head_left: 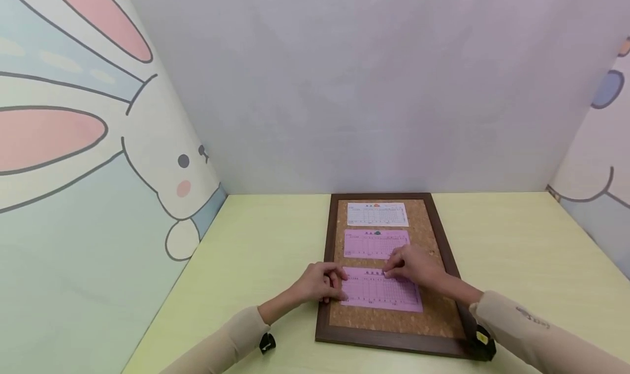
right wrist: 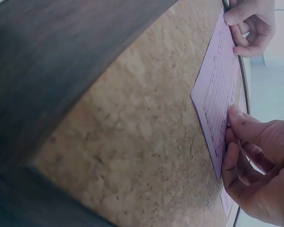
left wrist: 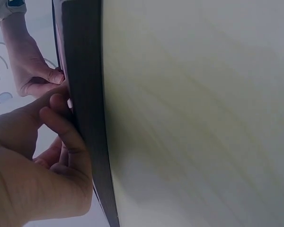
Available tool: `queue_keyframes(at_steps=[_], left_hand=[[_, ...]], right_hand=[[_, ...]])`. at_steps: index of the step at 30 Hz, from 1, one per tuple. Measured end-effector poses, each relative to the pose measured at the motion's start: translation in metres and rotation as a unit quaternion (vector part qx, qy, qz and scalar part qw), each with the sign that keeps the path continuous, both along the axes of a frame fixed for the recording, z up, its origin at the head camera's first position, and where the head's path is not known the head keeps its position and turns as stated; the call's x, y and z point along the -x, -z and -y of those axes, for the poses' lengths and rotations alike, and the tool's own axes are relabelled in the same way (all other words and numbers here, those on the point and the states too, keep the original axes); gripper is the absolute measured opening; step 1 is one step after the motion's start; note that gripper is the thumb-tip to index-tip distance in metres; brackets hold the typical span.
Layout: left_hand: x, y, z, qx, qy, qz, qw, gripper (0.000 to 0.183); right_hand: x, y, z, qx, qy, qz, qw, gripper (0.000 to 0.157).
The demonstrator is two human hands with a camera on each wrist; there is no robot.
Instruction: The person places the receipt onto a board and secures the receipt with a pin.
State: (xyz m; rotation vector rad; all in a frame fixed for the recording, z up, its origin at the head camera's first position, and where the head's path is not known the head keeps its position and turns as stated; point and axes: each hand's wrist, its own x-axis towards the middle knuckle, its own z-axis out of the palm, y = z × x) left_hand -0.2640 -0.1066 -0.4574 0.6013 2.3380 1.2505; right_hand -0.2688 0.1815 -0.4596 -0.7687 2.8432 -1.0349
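Note:
A framed corkboard [head_left: 361, 318] lies on the table, with a white printed slip [head_left: 369, 216] at its far end and a pink slip [head_left: 359, 245] below that. Small pins, one orange [head_left: 376, 205] and one green [head_left: 377, 233], sit at their top edges. On the nearest pink slip [head_left: 374, 294], my left hand [head_left: 322, 282] presses the left edge, index fingertip and thumb apart at the two corners. My right hand [head_left: 413, 264] pinches a small pin, mostly hidden by the fingertips, at that slip's top edge. The right wrist view shows this right hand [right wrist: 260, 165] close against the paper.
The board's dark wooden frame [head_left: 389, 338] forms a raised border under both forearms. Pale yellow-green tabletop [head_left: 275, 226] surrounds it. A plain wall [head_left: 344, 89] stands behind, and a wall with a rabbit drawing [head_left: 162, 171] rises on the left.

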Motion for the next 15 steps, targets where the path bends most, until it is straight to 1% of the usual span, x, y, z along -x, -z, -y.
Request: queue_keyframes(at_steps=[4,7,11,15], left_hand=[[-0.0023,0.0025,-0.001,0.005,-0.002,0.003,1.0,0.028],[-0.0036,0.003,-0.0018,0.005,-0.002,0.0,1.0,0.027],[-0.0035,0.001,-0.002,-0.002,-0.001,0.001,1.0,0.027],[-0.0024,-0.0001,-0.0015,-0.005,-0.003,0.002,1.0,0.027]], right_hand=[[-0.0029,0.0008,0.0007,-0.023,-0.004,-0.008,1.0,0.004],[-0.0029,-0.0002,0.0017,-0.031,-0.005,0.003,1.0,0.006],[0.003,-0.0037,0.0014,-0.013,-0.017,0.038,0.999,0.004],[0.0059,-0.0065,-0.001,0.002,-0.033,0.043,0.999,0.004]])
